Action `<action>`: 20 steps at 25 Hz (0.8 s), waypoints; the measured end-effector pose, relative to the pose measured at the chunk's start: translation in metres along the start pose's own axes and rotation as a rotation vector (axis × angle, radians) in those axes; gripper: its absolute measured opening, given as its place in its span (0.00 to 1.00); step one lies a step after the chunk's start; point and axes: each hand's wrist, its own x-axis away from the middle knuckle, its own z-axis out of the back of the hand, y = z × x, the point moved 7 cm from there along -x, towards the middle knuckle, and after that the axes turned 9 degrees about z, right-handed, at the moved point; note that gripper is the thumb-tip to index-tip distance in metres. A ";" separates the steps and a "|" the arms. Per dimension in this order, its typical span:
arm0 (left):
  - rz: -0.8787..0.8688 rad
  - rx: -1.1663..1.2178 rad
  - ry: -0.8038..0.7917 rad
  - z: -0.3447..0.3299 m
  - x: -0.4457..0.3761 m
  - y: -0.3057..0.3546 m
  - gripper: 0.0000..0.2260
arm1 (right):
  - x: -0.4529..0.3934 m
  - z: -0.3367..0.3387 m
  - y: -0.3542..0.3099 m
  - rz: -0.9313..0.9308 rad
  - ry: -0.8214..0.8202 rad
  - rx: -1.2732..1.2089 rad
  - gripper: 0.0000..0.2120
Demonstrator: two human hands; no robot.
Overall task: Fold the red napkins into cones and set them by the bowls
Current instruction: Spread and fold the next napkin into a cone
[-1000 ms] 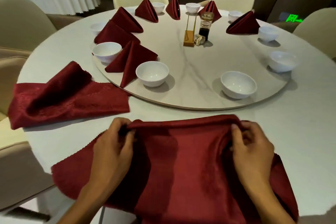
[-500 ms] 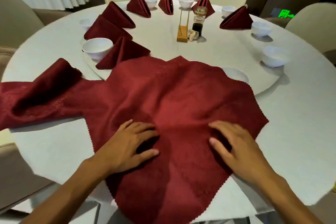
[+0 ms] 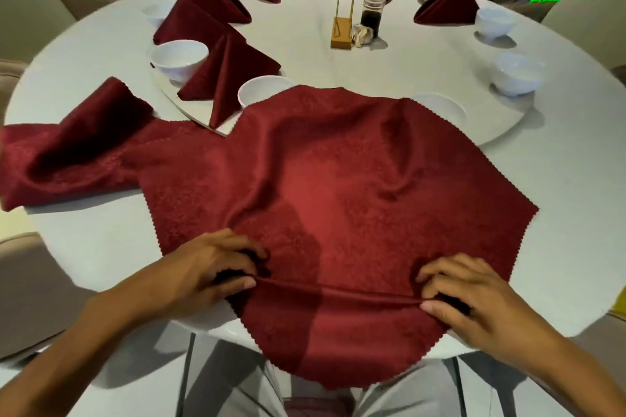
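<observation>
A large red napkin (image 3: 338, 186) lies spread flat at the table's near edge, with one corner hanging over toward me. My left hand (image 3: 216, 267) and my right hand (image 3: 464, 294) each pinch a raised crease that runs across the cloth between them. Its far edge partly covers two white bowls (image 3: 261, 91) (image 3: 443, 105) on the turntable. Several folded red cones (image 3: 227, 78) stand beside bowls around the ring. A loose red napkin (image 3: 67, 152) lies crumpled at the left.
A round turntable (image 3: 508, 132) sits on the white table (image 3: 576, 213), with a gold stand (image 3: 342, 37) and a dark sauce bottle (image 3: 372, 10) at its middle. More white bowls (image 3: 516, 73) stand at the right. Cream chairs (image 3: 589, 7) ring the table.
The napkin was bunched in both hands, then flung open and pressed flat. Now both hands have drawn back toward me and pinch up a fold line across its near part.
</observation>
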 end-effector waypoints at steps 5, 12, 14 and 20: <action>0.210 0.213 -0.049 0.043 -0.028 -0.012 0.09 | -0.050 0.050 0.017 -0.132 -0.155 -0.368 0.10; 0.040 -0.195 0.170 0.018 -0.035 0.013 0.13 | -0.057 0.035 0.029 -0.146 0.145 -0.056 0.19; 0.089 -0.093 0.201 -0.001 -0.026 0.014 0.10 | -0.032 0.003 0.036 -0.226 0.004 -0.037 0.25; 0.008 -0.135 0.104 -0.033 -0.014 0.027 0.09 | -0.004 0.015 0.025 -0.216 0.121 0.066 0.19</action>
